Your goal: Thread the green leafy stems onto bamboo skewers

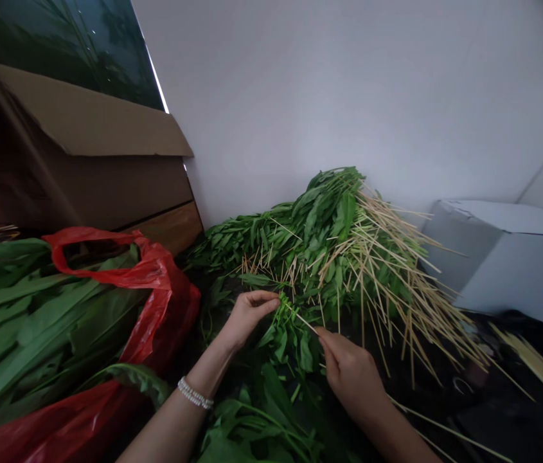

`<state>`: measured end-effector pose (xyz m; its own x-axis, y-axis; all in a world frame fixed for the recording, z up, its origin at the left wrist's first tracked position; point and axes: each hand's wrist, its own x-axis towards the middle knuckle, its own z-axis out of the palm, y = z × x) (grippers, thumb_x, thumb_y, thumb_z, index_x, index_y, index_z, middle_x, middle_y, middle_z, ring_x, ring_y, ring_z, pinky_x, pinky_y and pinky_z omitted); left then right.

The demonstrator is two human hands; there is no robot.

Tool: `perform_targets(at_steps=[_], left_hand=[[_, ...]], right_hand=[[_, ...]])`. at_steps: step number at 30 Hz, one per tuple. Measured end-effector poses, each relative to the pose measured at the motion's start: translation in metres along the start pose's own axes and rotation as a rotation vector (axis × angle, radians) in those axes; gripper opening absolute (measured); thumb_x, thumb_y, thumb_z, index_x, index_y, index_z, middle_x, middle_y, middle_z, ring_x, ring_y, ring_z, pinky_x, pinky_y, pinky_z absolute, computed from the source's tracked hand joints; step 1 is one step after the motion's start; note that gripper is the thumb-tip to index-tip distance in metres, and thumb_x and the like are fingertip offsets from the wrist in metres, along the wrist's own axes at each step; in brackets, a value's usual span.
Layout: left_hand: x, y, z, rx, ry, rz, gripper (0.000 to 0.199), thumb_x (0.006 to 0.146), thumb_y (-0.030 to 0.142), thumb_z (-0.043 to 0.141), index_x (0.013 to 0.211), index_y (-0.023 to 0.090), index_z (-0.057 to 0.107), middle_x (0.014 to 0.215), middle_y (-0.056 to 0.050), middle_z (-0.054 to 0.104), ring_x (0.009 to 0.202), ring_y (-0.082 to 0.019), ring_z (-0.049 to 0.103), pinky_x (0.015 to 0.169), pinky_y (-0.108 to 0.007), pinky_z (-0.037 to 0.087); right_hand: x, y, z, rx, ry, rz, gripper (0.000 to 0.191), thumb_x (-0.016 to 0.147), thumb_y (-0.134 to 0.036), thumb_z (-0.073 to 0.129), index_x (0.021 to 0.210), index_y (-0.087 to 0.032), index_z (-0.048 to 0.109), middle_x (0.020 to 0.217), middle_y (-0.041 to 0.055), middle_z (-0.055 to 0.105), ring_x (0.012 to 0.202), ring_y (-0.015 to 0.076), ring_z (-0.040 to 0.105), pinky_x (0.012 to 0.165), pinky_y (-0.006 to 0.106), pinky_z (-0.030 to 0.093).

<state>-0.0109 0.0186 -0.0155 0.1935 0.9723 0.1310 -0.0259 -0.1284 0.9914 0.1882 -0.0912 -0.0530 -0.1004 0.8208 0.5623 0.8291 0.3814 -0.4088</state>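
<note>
My right hand (351, 368) is closed around a thin wooden skewer (304, 320), which slants up and left from the fingers. Leafy green sprigs (291, 337) are threaded on the skewer's far part and hang down from it. At that far end my left hand (252, 313), with a beaded bracelet at the wrist, pinches the greens between thumb and fingertips. Below both hands lie loose green leaves (261, 424). Just beyond them is a large pile of skewered greens (322, 212), many bare skewer ends (391, 270) pointing right and toward me.
On the left, a red plastic bag (168, 302) holds long green leaves (35, 321). An open cardboard box (88, 128) stands behind it. A white box (526, 263) is at the right, near a bundle of skewers (536, 363). A pale wall (338, 83) rises behind the pile.
</note>
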Motion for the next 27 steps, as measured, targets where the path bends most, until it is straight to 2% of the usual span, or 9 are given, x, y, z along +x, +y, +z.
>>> perform_targets(at_steps=[10, 18, 23, 25, 27], left_hand=[[-0.001, -0.003, -0.003, -0.065, -0.064, -0.066, 0.025, 0.059, 0.032, 0.083, 0.077, 0.016, 0.075, 0.074, -0.003, 0.072, 0.066, -0.013, 0.061, 0.070, -0.024, 0.046], [-0.003, -0.003, 0.004, -0.133, -0.110, -0.053, 0.032, 0.063, 0.036, 0.080, 0.087, 0.015, 0.073, 0.080, -0.004, 0.071, 0.071, -0.014, 0.061, 0.073, -0.025, 0.046], [-0.006, -0.003, 0.006, -0.087, -0.117, -0.052, 0.026, 0.062, 0.038, 0.080, 0.072, 0.015, 0.073, 0.068, -0.002, 0.070, 0.063, -0.014, 0.061, 0.069, -0.025, 0.047], [-0.006, -0.002, 0.006, -0.072, -0.138, -0.036, 0.030, 0.061, 0.039, 0.081, 0.077, 0.015, 0.074, 0.073, -0.004, 0.072, 0.068, -0.016, 0.063, 0.072, -0.027, 0.047], [-0.005, 0.001, 0.004, -0.082, -0.159, -0.020, 0.041, 0.063, 0.043, 0.079, 0.093, 0.015, 0.073, 0.085, -0.007, 0.074, 0.077, -0.019, 0.065, 0.078, -0.029, 0.048]], right_hand=[[-0.001, 0.002, 0.003, 0.033, -0.031, 0.006, 0.034, 0.090, -0.014, 0.033, 0.112, -0.017, 0.060, 0.092, 0.0075, 0.070, 0.086, 0.0179, 0.068, 0.079, 0.028, 0.052], [0.003, 0.002, 0.002, 0.105, 0.037, -0.006, 0.032, 0.092, -0.017, 0.034, 0.110, -0.017, 0.061, 0.095, 0.0073, 0.071, 0.082, 0.0168, 0.068, 0.076, 0.027, 0.053], [0.003, -0.001, 0.001, 0.105, 0.023, -0.019, 0.032, 0.093, -0.018, 0.033, 0.110, -0.018, 0.061, 0.092, 0.0067, 0.070, 0.082, 0.0168, 0.068, 0.078, 0.028, 0.052], [0.004, -0.001, -0.002, 0.114, 0.056, -0.017, 0.032, 0.093, -0.018, 0.033, 0.109, -0.018, 0.060, 0.091, 0.0062, 0.070, 0.080, 0.0162, 0.067, 0.075, 0.027, 0.052], [0.005, -0.001, -0.008, 0.114, 0.117, 0.011, 0.030, 0.094, -0.021, 0.033, 0.108, -0.018, 0.059, 0.086, 0.0052, 0.069, 0.075, 0.0155, 0.066, 0.070, 0.026, 0.051]])
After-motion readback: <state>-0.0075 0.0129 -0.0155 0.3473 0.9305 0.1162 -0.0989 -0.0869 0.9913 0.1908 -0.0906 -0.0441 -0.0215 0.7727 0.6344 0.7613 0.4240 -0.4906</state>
